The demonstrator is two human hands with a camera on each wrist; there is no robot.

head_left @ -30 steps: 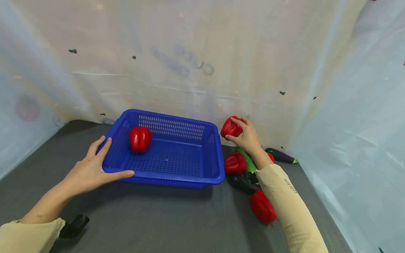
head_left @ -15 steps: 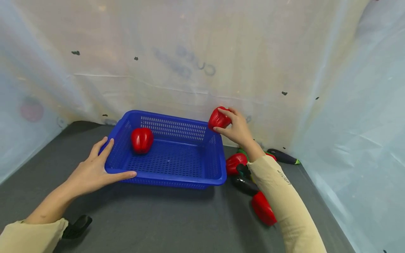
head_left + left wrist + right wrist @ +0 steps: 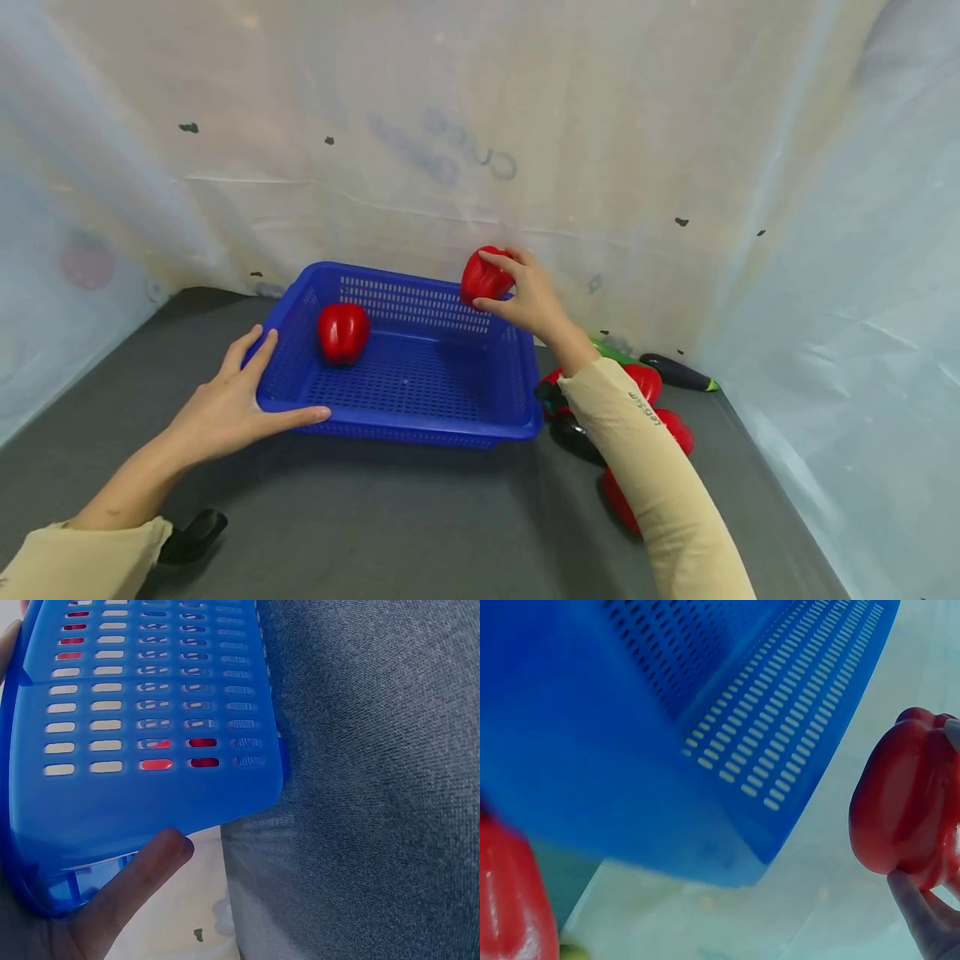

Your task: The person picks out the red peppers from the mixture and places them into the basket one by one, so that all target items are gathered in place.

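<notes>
A blue perforated plastic basket (image 3: pixel 427 429) sits on the dark table. Its left end is gripped by my left hand (image 3: pixel 221 417), the thumb along the near rim and the fingers over the left rim. In the left wrist view a finger lies against the basket wall (image 3: pixel 142 806). Inside, at the left, stands a red bell pepper (image 3: pixel 343 333). My right hand (image 3: pixel 534 304) pinches another red bell pepper (image 3: pixel 482 277) between thumb and fingers, above the basket's back right corner. The right wrist view shows that held pepper (image 3: pixel 900 799) apart from the basket wall.
Right of the basket lie red bell peppers (image 3: pixel 643 382), a dark eggplant (image 3: pixel 573 440) and a green vegetable (image 3: pixel 611 350), partly hidden by my right sleeve. Another eggplant (image 3: pixel 678 372) rests by the sheet. Translucent plastic sheeting (image 3: pixel 600 150) walls the back and sides.
My right hand has carried the red bell pepper leftward from beside the basket to over its back right corner. The left hand keeps its grip on the basket.
</notes>
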